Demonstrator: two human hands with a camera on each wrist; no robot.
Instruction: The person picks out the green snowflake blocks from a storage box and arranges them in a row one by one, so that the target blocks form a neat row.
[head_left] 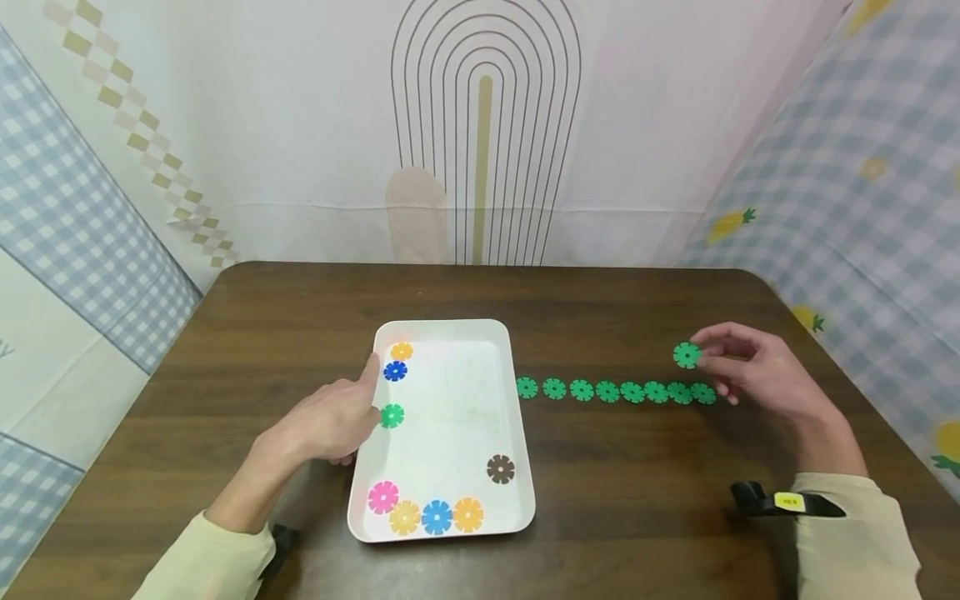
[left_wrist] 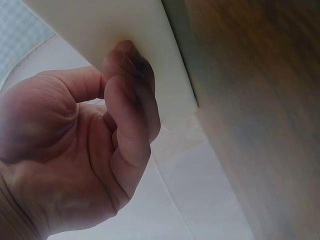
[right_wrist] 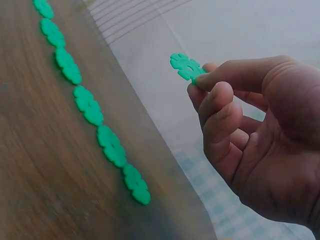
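My right hand [head_left: 757,367] pinches a green notched plastic disc [head_left: 686,356] between thumb and fingers, raised over the far end of a row of green discs [head_left: 581,390] lying on the table. In the right wrist view the held disc [right_wrist: 187,66] sticks out past the fingertips. At the left edge of a white tray [head_left: 450,417], my left hand [head_left: 322,421] grips the rim. The left wrist view has the left hand [left_wrist: 85,145] with fingers curled at the tray's side [left_wrist: 150,30]. One green disc [head_left: 392,416] lies inside the tray by that hand.
Along the tray's near side lie a pink disc [head_left: 383,497], a light blue disc [head_left: 437,517] and orange-yellow ones. A brown disc [head_left: 501,469] sits at its right, a dark blue disc [head_left: 395,371] at upper left. Cloth [head_left: 300,125] hangs behind the brown table [head_left: 615,317].
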